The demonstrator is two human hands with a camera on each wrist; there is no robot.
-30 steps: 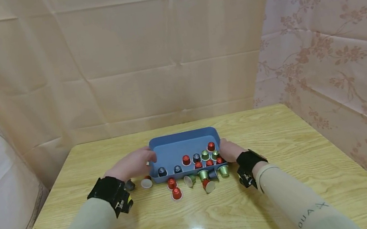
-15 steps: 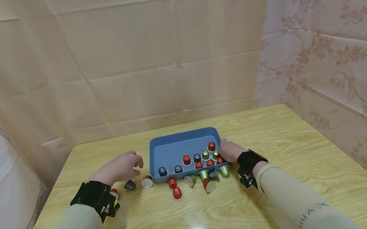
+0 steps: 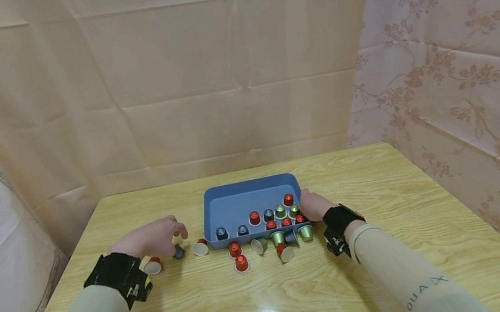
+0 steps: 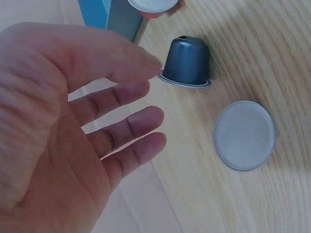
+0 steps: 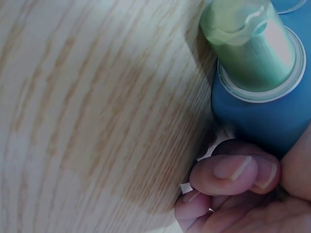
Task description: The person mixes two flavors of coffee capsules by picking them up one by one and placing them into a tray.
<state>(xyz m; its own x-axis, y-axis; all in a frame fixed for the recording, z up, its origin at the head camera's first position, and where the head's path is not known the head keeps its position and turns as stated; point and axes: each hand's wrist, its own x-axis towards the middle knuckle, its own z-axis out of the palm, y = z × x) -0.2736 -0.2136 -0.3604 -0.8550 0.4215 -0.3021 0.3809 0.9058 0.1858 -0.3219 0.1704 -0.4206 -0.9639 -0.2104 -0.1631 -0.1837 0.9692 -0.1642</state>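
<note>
My left hand [image 3: 154, 238] hovers over the table left of the blue tray [image 3: 232, 197], its fingers loosely bent and holding nothing. In the left wrist view a dark coffee capsule [image 4: 187, 60] stands just beyond the thumb tip. Beside it lies another capsule [image 4: 244, 136] with its pale lid facing up. At the tray's right end my right hand [image 3: 316, 203] grips the rim, fingers curled against the outside. Close to those fingers in the right wrist view, a green capsule [image 5: 255, 48] leans by the tray wall. Inside the tray are several red, dark and green capsules.
Two red capsules [image 3: 241, 263] stand in front of the tray, while green, dark blue and red ones lie along its front wall. A white-lidded red capsule [image 3: 200, 248] sits by the tray's left corner. Behind the wooden table [image 3: 375, 278] hangs a beige curtain [image 3: 216, 73].
My left hand has moved left, away from the tray's left end, and lowered toward the loose capsules. A red capsule near the left wrist has come into view. My right hand stays put.
</note>
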